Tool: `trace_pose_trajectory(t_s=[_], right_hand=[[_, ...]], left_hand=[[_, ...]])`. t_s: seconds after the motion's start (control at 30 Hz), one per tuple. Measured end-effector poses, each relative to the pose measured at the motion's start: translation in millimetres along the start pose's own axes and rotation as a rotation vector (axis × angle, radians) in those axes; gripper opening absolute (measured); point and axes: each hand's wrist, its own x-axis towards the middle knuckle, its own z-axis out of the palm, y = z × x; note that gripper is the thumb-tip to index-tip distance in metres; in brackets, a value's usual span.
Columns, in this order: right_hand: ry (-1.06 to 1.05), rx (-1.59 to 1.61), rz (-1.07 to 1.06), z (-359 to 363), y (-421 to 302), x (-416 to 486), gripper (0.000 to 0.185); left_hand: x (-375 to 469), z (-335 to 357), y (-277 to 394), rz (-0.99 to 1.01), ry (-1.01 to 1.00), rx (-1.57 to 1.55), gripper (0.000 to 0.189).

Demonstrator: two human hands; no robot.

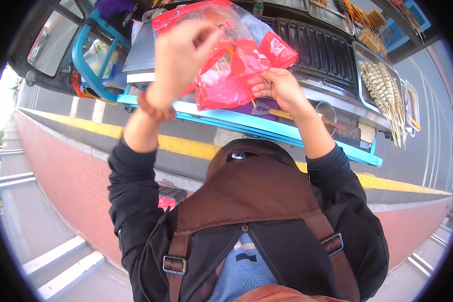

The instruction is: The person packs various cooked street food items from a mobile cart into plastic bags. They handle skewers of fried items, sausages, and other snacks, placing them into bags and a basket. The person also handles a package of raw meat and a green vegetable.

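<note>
A thin red-and-clear plastic bag [226,88] with white printing lies crumpled over the cart's counter. My right hand [281,88] pinches its right side between thumb and fingers. A thin wooden skewer [251,96] slants out of the bag near those fingertips; whether they also touch it is unclear. Above the bag's left part is my left hand [187,53], blurred, with its fingers curled and a beaded bracelet [154,107] at the wrist. Whether it grips anything cannot be made out. Something orange-brown shows dimly through the clear plastic.
A black grill plate with long moulds [317,56] sits right of the bag. Beyond it, a metal tray [362,56] holds skewered pale food [381,85]. A wooden-handled scraper [281,114] and a metal pot [326,113] stand near the blue cart edge [226,119].
</note>
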Motion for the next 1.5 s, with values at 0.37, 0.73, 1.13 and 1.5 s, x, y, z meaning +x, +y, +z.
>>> trace_pose_trajectory(t_s=[0.37, 0.73, 1.13, 1.5], right_hand=[[-0.358, 0.249, 0.193, -22, -28, 36, 0.029], [-0.044, -0.154, 0.06, -44, -31, 37, 0.032], [-0.212, -0.053, 0.089, -103, -20, -63, 0.027], [-0.139, -0.258, -0.13, -232, -85, -147, 0.032]], left_hand=[[-104, 149, -35, -0.623, -0.17, -0.031, 0.046], [-102, 114, -27, -0.533, -0.045, 0.045, 0.027], [-95, 138, -79, -0.942, 0.02, -0.308, 0.032], [-95, 113, -24, -0.736, 0.184, -0.588, 0.027]])
